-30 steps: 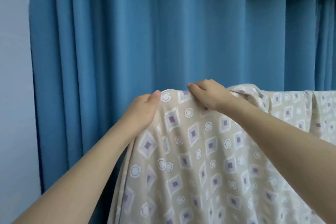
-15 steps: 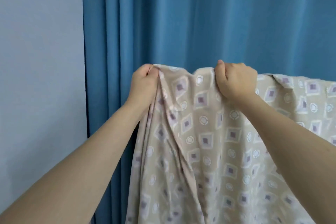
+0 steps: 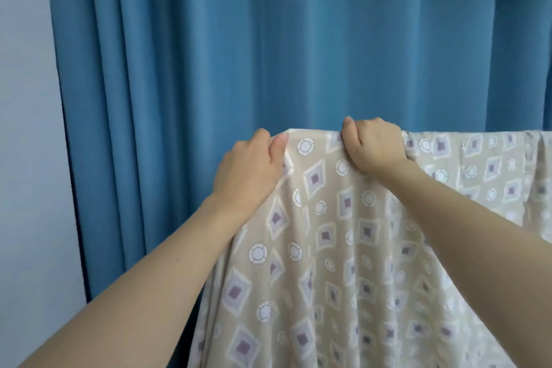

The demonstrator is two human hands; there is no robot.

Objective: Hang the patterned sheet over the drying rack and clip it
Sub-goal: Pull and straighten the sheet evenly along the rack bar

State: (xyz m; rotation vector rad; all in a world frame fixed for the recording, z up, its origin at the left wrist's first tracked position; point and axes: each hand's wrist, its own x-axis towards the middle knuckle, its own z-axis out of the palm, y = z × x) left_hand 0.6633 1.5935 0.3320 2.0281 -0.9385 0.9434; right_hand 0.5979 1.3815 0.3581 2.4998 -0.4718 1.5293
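In the head view, the patterned sheet [image 3: 343, 248] hangs down from a straight top line in front of the blue curtain [image 3: 239, 54]. The left hand [image 3: 251, 172] pinches its top left corner. The right hand [image 3: 375, 145], just beside, grips the top edge with curled fingers. A grey wall [image 3: 27, 128] is at the left.

I see the patterned sheet [image 3: 343, 248] as thin matt woven cloth, beige with a printed diamond-and-ring pattern, soft and creased. Curtain [image 3: 239, 54] behind it: heavier blue cloth, matt, fine grainy weave. Wall [image 3: 27, 128]: smooth matt paint.
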